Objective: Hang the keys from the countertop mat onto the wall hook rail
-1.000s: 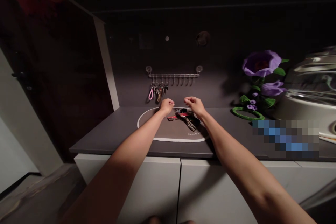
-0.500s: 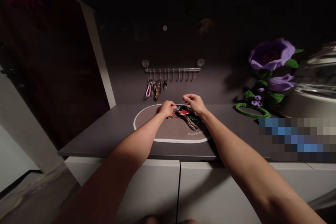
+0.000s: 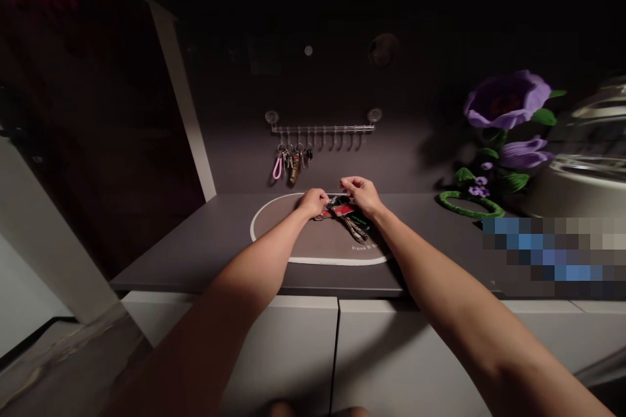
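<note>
My left hand (image 3: pixel 312 201) is closed at the left edge of a small pile of key holders (image 3: pixel 343 209) with red and black parts. Its fingertips pinch together beside the pile, and what they hold is too small to make out. Just above the pile's right side, my right hand (image 3: pixel 360 191) has thumb and fingers pressed together, their contents hidden. A braided strap (image 3: pixel 357 230) trails from the pile toward me, next to a dark piece with green lettering (image 3: pixel 360 220). All of it lies on an oval brown mat (image 3: pixel 274 234) with a white border.
On the back wall a clear hook rail (image 3: pixel 323 129) carries several key rings at its left, including a pink loop (image 3: pixel 277 167) and a brown tag (image 3: pixel 294 171). Purple artificial flowers (image 3: pixel 508 104) and a pale rounded appliance (image 3: pixel 577 189) stand at the right of the dark counter (image 3: pixel 180 247).
My hands stay nearly in place, with only slight finger movement. The red-marked piece in the pile has tilted a little. The view has shifted slightly.
</note>
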The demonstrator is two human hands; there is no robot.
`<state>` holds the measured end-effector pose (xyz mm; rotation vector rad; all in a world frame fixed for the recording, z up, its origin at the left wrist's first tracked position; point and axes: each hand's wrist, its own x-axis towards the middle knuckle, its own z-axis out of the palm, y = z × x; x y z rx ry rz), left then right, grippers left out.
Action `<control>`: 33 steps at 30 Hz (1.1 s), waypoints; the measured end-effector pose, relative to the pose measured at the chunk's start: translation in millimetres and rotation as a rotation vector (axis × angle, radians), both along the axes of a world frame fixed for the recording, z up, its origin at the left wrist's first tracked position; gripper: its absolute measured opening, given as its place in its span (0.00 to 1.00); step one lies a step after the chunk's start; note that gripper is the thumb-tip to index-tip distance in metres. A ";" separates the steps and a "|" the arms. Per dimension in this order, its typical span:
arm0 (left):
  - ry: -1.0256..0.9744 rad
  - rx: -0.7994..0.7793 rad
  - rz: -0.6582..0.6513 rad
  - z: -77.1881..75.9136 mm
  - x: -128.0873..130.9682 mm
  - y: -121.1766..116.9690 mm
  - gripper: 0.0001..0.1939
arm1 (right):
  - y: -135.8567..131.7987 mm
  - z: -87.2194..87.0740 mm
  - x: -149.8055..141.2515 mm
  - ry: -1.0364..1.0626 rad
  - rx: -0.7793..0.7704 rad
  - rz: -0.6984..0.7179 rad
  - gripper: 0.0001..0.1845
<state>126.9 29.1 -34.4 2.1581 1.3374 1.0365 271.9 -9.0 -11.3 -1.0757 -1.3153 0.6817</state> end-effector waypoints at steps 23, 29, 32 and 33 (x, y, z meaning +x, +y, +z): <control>0.178 0.257 0.037 17.4 -8.5 -6.4 0.08 | -3.8 -2.1 -5.0 -0.106 0.055 0.023 0.15; 0.115 0.332 -0.053 20.3 -9.3 -4.6 0.08 | 1.6 -5.8 -3.1 -0.140 0.069 0.012 0.13; 0.067 0.353 -0.084 23.5 -9.3 -6.1 0.08 | 2.6 -6.3 -2.1 -0.173 0.087 0.011 0.13; 0.044 0.353 -0.090 24.9 -9.4 -6.7 0.07 | 2.4 -6.2 -2.0 -0.184 0.090 0.014 0.13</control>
